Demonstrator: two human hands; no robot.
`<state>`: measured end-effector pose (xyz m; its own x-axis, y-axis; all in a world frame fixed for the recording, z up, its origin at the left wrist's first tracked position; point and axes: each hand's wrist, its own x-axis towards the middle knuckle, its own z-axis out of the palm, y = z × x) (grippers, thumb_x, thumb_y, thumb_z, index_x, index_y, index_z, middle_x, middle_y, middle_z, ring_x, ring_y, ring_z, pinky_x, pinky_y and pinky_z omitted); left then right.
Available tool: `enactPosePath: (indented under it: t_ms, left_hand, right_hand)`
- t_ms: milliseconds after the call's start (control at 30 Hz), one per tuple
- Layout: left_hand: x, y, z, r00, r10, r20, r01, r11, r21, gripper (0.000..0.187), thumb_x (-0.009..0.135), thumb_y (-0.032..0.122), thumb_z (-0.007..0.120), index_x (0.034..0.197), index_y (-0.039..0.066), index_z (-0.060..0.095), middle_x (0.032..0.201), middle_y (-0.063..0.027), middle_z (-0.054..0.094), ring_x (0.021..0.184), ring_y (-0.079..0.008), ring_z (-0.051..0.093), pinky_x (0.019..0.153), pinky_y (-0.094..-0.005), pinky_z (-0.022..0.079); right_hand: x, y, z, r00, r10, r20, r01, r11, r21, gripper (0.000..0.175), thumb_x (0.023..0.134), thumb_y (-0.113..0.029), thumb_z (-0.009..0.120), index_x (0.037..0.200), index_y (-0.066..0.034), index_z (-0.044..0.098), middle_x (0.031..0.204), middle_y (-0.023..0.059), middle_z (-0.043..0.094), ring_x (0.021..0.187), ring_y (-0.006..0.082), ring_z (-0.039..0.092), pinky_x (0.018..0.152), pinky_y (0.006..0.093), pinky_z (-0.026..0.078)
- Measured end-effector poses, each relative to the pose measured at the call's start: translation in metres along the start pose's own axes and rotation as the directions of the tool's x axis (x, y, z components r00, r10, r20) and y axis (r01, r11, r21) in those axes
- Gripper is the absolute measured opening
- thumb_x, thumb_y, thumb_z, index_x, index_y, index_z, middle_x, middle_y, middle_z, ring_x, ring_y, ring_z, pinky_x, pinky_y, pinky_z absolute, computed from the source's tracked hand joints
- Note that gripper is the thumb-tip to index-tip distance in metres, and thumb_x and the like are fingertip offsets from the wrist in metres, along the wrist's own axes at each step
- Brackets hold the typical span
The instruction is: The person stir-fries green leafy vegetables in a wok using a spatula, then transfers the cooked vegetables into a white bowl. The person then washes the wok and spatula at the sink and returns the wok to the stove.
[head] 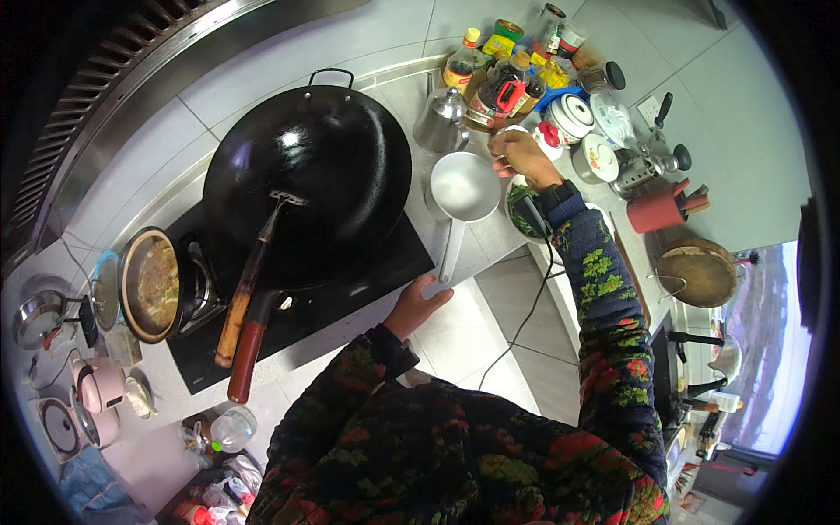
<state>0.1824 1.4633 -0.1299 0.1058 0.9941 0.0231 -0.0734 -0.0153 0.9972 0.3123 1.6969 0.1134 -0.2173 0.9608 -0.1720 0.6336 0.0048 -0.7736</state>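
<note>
My left hand (418,305) is at the counter's front edge, fingers apart, just below the handle of a white ladle-shaped scoop (466,186); whether it touches the handle is unclear. My right hand (522,157) reaches over a small white bowl (515,131) beside a white jar with a red knob; its fingers are curled and what they hold, if anything, cannot be made out. A bowl of green leaves (518,209) sits under my right wrist. Left of the scoop, a big black wok (328,151) holds a spatula (246,289) with a wooden handle.
A metal pot (441,125) stands behind the scoop, near sauce bottles (492,98). Lidded white jars (569,118) and a red knife block (656,209) are at the right. A pot of food (154,285) sits left of the wok. A black cable (535,308) hangs near my right arm.
</note>
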Motion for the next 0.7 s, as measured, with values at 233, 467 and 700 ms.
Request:
enactPosePath:
  t_ms: [233, 467, 700]
  left_hand:
    - [0.050, -0.003, 0.010, 0.971, -0.127, 0.203, 0.198, 0.901, -0.385, 0.037, 0.093, 0.031, 0.062, 0.114, 0.000, 0.058, 0.097, -0.0011, 0.060, 0.086, -0.0087, 0.053, 0.077, -0.0257, 0.043]
    - [0.043, 0.050, 0.025, 0.979, -0.131, 0.157, 0.191, 0.862, -0.470, 0.019, 0.094, 0.019, 0.059, 0.101, 0.001, 0.060, 0.086, -0.0008, 0.057, 0.079, -0.0100, 0.050, 0.074, -0.0263, 0.040]
    - [0.007, 0.147, 0.110, 0.930, -0.039, 0.365, 0.077, 0.993, -0.090, 0.016, 0.093, 0.013, 0.062, 0.103, 0.001, 0.058, 0.087, -0.0018, 0.061, 0.078, -0.0071, 0.054, 0.072, -0.0229, 0.043]
  right_hand:
    - [-0.062, 0.016, 0.032, 0.955, -0.114, 0.273, 0.103, 0.993, 0.053, 0.020, 0.096, -0.016, 0.058, 0.106, 0.0000, 0.064, 0.088, 0.0050, 0.067, 0.071, 0.0124, 0.063, 0.063, 0.0256, 0.054]
    - [-0.159, 0.087, 0.004, 0.985, 0.012, 0.171, -0.064, 0.952, 0.300, 0.023, 0.095, -0.020, 0.056, 0.092, 0.0006, 0.065, 0.079, 0.0045, 0.065, 0.069, 0.0120, 0.062, 0.064, 0.0261, 0.052]
    - [-0.312, 0.279, -0.158, 0.956, 0.231, -0.182, -0.115, 0.863, 0.492, 0.026, 0.098, -0.020, 0.054, 0.103, 0.0035, 0.064, 0.085, 0.0073, 0.067, 0.067, 0.0128, 0.064, 0.058, 0.0241, 0.054]
